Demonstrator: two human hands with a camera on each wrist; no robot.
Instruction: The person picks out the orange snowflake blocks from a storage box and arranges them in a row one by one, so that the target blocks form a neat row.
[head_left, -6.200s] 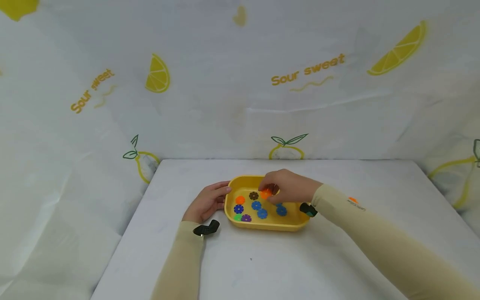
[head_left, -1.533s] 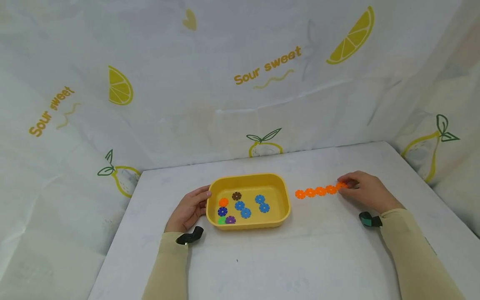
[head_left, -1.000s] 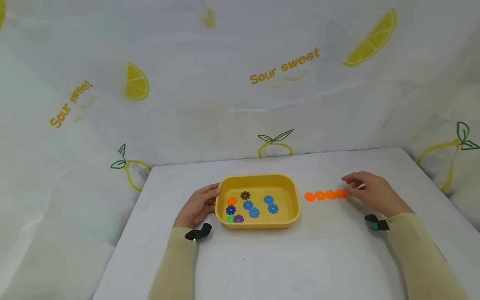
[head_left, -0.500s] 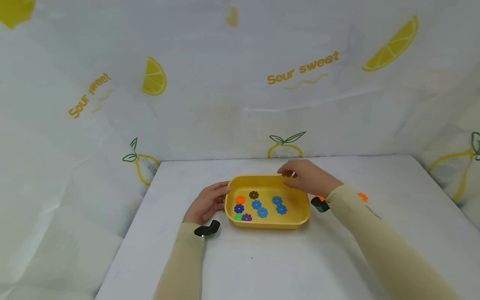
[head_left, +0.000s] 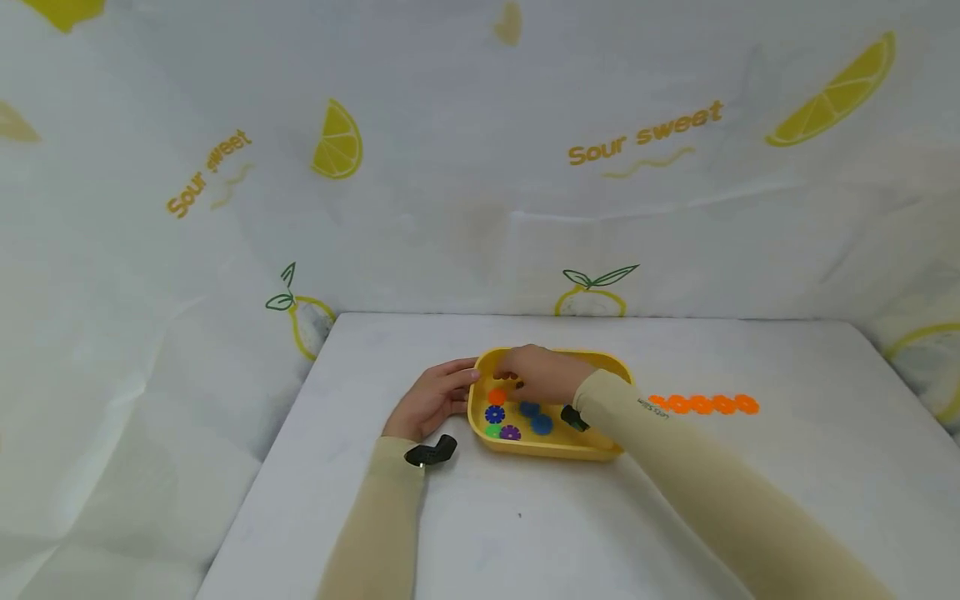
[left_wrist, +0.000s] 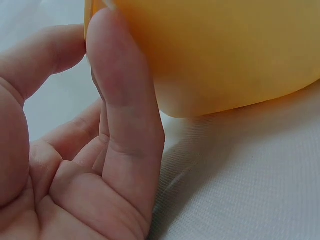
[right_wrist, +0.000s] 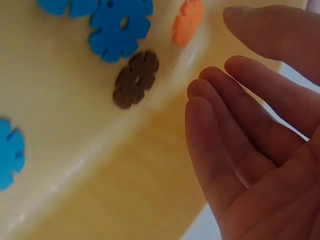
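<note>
The left hand grips the left end of the yellow tray, its thumb and a finger at the rim in the left wrist view. The right hand hovers over the tray with loosely bent fingers and nothing between them. In the right wrist view, an orange snowflake disc and a brown snowflake disc lie near its fingertips. Blue snowflake discs lie in the tray, partly behind the right wrist. At its left end are dark blue, green and purple discs.
A row of several orange discs lies on the white table, right of the tray. The right sleeve passes just in front of it. A printed white cloth hangs behind the table.
The right hand set an orange disc at the right end of the row, let go, then moved left over the tray. The left hand has stayed at the tray's end.
</note>
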